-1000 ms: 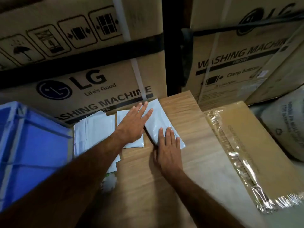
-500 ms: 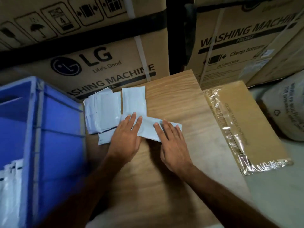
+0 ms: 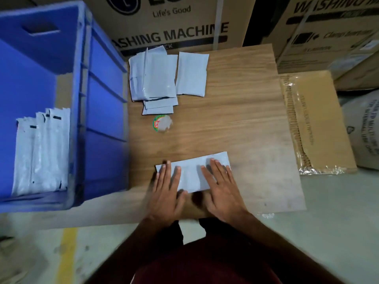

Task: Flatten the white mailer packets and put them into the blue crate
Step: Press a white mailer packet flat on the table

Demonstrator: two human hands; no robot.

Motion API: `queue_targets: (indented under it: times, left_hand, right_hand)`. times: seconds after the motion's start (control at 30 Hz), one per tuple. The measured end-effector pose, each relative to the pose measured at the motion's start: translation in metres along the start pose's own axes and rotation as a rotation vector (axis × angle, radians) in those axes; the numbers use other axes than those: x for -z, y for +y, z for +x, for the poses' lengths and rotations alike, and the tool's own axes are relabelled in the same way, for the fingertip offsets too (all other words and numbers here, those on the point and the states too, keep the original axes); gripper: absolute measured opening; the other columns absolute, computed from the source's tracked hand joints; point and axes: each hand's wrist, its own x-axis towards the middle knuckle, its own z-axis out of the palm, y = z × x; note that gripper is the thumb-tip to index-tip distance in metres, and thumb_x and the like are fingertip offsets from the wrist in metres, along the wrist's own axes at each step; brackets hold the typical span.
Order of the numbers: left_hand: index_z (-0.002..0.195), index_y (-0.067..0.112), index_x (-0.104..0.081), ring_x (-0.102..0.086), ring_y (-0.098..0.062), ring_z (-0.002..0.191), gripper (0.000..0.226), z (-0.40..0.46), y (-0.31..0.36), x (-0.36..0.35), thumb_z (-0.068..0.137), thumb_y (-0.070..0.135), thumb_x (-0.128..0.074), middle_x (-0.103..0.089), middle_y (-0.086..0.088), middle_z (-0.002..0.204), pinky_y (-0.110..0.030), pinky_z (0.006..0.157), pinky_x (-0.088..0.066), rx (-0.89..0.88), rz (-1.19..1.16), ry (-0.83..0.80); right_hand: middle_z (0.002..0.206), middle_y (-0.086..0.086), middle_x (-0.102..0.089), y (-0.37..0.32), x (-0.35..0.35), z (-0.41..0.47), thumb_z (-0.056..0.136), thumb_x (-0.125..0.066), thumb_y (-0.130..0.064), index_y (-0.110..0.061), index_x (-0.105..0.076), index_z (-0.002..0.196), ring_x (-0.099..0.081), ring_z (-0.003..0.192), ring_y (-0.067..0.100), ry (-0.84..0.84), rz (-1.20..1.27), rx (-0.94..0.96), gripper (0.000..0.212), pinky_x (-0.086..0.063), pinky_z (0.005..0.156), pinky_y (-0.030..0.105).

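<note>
Near edge of the wooden board [image 3: 235, 124]: both hands flat on one white mailer packet [image 3: 192, 173].

Left hand [image 3: 166, 193] covers the packet's left end, right hand [image 3: 223, 189] its right end; palms down, fingers straight and slightly spread, pressing rather than gripping. Packet lies crosswise, tilted a little, right end farther. Past it, mid-board left, a small round sticker or disc [image 3: 162, 123] with a green rim, blurred. Farther still, a loose stack of white packets [image 3: 152, 78] at the far-left of the board, overlapping, with a single packet [image 3: 192, 74] just right of it. Blue crate [image 3: 102, 111] stands touching the board's left side; flattened packets [image 3: 41, 150] stand upright inside near its near wall. Right of the board lies a flat brown carton [image 3: 324, 119] with plastic wrap. Washing-machine boxes [image 3: 170, 25] line the far side.
</note>
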Motion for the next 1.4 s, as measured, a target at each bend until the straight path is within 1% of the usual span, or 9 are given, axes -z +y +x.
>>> queue_targets:
  times: [0.1,0.2,0.37,0.67,0.8,0.97,1.1,1.27,1.4]
  left_hand:
    - [0.157,0.004,-0.032,-0.018,-0.038,0.154,0.064,0.02,0.006,-0.004,0.101,0.034,-0.035,-0.02,-0.025,0.164,-0.052,0.123,-0.018,0.084,-0.016,0.053]
    - [0.157,0.007,-0.034,-0.025,-0.038,0.152,0.062,0.031,0.0,-0.021,0.103,0.037,-0.031,-0.022,-0.022,0.165,-0.052,0.122,-0.021,0.107,0.008,0.034]
    - [0.161,0.012,-0.025,-0.017,-0.035,0.155,0.064,0.033,-0.009,-0.039,0.104,0.041,-0.029,-0.015,-0.017,0.168,-0.051,0.124,-0.018,0.088,0.07,0.048]
    - [0.162,0.015,-0.021,-0.009,-0.032,0.156,0.066,0.037,-0.01,-0.045,0.102,0.041,-0.029,-0.009,-0.015,0.169,-0.049,0.125,-0.011,0.095,0.09,0.065]
    - [0.162,0.015,-0.019,-0.008,-0.032,0.157,0.066,0.037,-0.011,-0.043,0.103,0.042,-0.027,-0.007,-0.014,0.17,-0.048,0.126,-0.01,0.086,0.106,0.054]
    - [0.16,0.011,-0.026,-0.019,-0.034,0.154,0.063,0.04,-0.006,-0.034,0.104,0.039,-0.029,-0.018,-0.015,0.167,-0.051,0.123,-0.021,0.015,0.15,0.124]
    - [0.161,0.01,-0.023,-0.013,-0.03,0.156,0.065,0.045,0.009,-0.046,0.104,0.041,-0.031,-0.014,-0.013,0.169,-0.052,0.122,-0.025,-0.125,0.104,0.065]
    - [0.161,0.012,-0.025,-0.011,-0.03,0.156,0.066,0.047,0.009,-0.055,0.101,0.039,-0.034,-0.012,-0.012,0.169,-0.051,0.123,-0.021,-0.098,0.064,0.031]
    - [0.159,0.006,-0.027,-0.018,-0.034,0.155,0.067,0.046,0.026,-0.045,0.098,0.035,-0.032,-0.017,-0.018,0.167,-0.053,0.122,-0.023,-0.054,0.078,0.085]
  right_hand:
    - [0.168,0.018,-0.013,-0.018,-0.01,0.016,0.093,-0.043,-0.03,-0.016,-0.028,0.16,-0.007,0.157,0.031,0.036,-0.05,0.045,0.07,-0.006,0.126,0.052]
    - [0.167,0.02,-0.014,-0.02,-0.026,0.029,0.098,-0.041,-0.031,-0.014,-0.029,0.16,-0.008,0.157,0.032,0.033,-0.094,0.018,0.065,-0.012,0.124,0.057]
    - [0.168,0.017,-0.012,-0.012,-0.042,0.03,0.101,-0.039,-0.033,-0.015,-0.027,0.161,-0.006,0.157,0.03,0.058,-0.111,0.022,0.064,-0.011,0.124,0.058]
    - [0.17,0.014,-0.006,-0.01,-0.056,0.034,0.098,-0.043,-0.033,-0.018,-0.019,0.163,0.0,0.158,0.029,0.017,-0.102,-0.027,0.071,-0.007,0.125,0.055]
    - [0.17,0.014,-0.006,-0.012,-0.052,0.035,0.1,-0.035,-0.035,-0.017,-0.019,0.162,0.0,0.158,0.029,-0.016,-0.084,-0.031,0.067,-0.008,0.125,0.055]
    - [0.169,0.015,-0.008,0.001,-0.03,0.03,0.102,-0.029,-0.03,-0.012,-0.022,0.161,0.002,0.158,0.026,0.03,-0.015,0.009,0.063,-0.004,0.127,0.051]
    - [0.17,0.015,-0.006,0.02,-0.027,0.027,0.104,-0.028,-0.031,-0.016,-0.019,0.162,0.002,0.158,0.027,0.021,-0.131,0.006,0.061,-0.007,0.126,0.055]
    - [0.171,0.01,0.004,0.027,-0.031,0.03,0.105,-0.028,-0.033,-0.02,-0.009,0.164,0.01,0.157,0.023,-0.042,-0.091,0.003,0.063,-0.002,0.127,0.052]
    - [0.171,0.01,0.003,0.031,-0.024,0.028,0.105,-0.028,-0.032,-0.017,-0.012,0.163,0.009,0.157,0.022,-0.052,0.016,0.03,0.062,-0.003,0.127,0.052]
